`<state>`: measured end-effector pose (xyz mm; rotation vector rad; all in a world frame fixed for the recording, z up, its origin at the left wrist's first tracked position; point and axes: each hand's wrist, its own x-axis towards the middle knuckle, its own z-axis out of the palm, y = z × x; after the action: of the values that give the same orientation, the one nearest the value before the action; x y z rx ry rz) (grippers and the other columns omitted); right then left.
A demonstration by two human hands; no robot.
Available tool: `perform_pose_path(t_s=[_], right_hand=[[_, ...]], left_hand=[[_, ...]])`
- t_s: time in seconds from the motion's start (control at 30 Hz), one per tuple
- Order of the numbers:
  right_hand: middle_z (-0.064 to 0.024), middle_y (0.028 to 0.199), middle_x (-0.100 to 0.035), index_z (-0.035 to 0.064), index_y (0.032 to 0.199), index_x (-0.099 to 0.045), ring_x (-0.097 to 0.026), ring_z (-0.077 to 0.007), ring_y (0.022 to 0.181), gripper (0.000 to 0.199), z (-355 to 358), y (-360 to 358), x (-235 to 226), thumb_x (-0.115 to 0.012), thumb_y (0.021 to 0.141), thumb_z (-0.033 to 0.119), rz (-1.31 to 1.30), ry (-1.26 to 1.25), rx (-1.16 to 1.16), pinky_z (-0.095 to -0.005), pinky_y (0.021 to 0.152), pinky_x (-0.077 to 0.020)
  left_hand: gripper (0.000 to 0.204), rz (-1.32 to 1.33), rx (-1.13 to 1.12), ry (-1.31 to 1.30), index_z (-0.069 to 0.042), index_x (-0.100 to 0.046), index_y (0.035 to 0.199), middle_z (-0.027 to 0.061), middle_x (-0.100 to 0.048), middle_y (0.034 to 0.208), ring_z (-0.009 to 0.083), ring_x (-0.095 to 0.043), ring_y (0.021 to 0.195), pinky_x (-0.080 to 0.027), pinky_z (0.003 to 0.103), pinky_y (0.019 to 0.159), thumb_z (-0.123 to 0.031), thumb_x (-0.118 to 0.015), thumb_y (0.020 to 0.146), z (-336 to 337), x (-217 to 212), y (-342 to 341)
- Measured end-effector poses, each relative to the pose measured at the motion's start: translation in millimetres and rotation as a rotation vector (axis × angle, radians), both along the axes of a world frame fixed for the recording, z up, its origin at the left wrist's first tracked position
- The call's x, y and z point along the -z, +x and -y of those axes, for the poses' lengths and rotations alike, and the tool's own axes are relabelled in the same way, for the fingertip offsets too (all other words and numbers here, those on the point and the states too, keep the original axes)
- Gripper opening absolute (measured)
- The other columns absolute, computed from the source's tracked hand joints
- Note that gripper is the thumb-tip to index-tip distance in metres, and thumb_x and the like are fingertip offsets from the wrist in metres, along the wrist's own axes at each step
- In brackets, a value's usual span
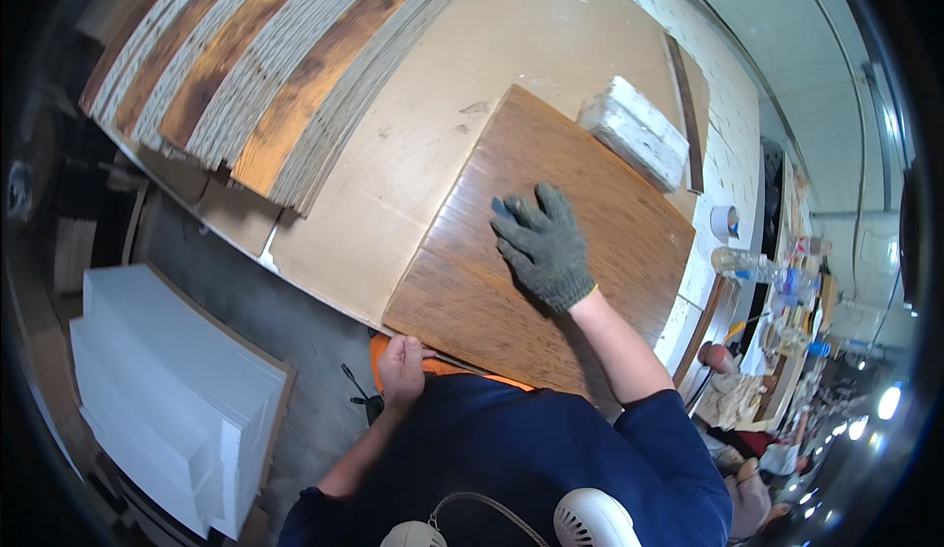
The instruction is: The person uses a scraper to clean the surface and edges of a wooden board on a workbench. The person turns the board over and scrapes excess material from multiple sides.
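Observation:
A brown wood-grain panel (590,262) lies on the tan-covered table in front of me, its near edge close to my body. My right hand (541,247), in a dark grey-green knitted glove, rests on the panel's face with its fingers apart. A small bluish patch shows at its fingertips; I cannot make out what it is. My bare left hand (402,370) is closed at the panel's near left corner, with its fingers partly hidden.
Stacked panels (295,65) stand at the table's far left. Beyond my panel are a white block (637,132), a dark strip (685,110) and a tape roll (725,222). Plastic bottles (752,264) stand at right. White boards (177,380) are stacked low at left. People are at far right.

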<state>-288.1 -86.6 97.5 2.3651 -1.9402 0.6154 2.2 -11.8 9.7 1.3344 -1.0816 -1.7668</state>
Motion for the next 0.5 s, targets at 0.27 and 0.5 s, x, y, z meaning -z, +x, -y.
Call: perform_pose_path(t_s=[0.27, 0.5], right_hand=[[-0.0064, 0.111, -0.075, 0.0132, 0.102, -0.078, -0.061, -0.0339, 0.116, 0.021, -140.8, -60.7, 42.8, -0.078, 0.081, 0.018, 0.117, -0.123, 0.548, -0.0507, 0.108, -0.0417], [-0.0034, 0.097, -0.074, 0.0138, 0.089, -0.077, -0.064, -0.0273, 0.107, 0.009, -191.8, -80.0, 29.2, -0.076, 0.081, 0.017, -0.019, -0.088, 0.802, -0.0477, 0.104, -0.0442]], left_hand=[[0.038, -0.003, -0.014, 0.021, 0.004, -0.06, 0.103, 0.0111, -0.068, 0.093, 0.0179, -0.067, 0.083, -0.058, 0.033, 0.079, -0.03, -0.043, 0.111, 2.3, 0.0, 3.9], [0.042, -0.066, 0.021, 0.138, 0.0, -0.06, 0.111, 0.0111, -0.069, 0.103, 0.0204, -0.069, 0.094, -0.057, 0.035, 0.084, -0.038, -0.043, 0.11, 16.3, -9.3, 11.8]])
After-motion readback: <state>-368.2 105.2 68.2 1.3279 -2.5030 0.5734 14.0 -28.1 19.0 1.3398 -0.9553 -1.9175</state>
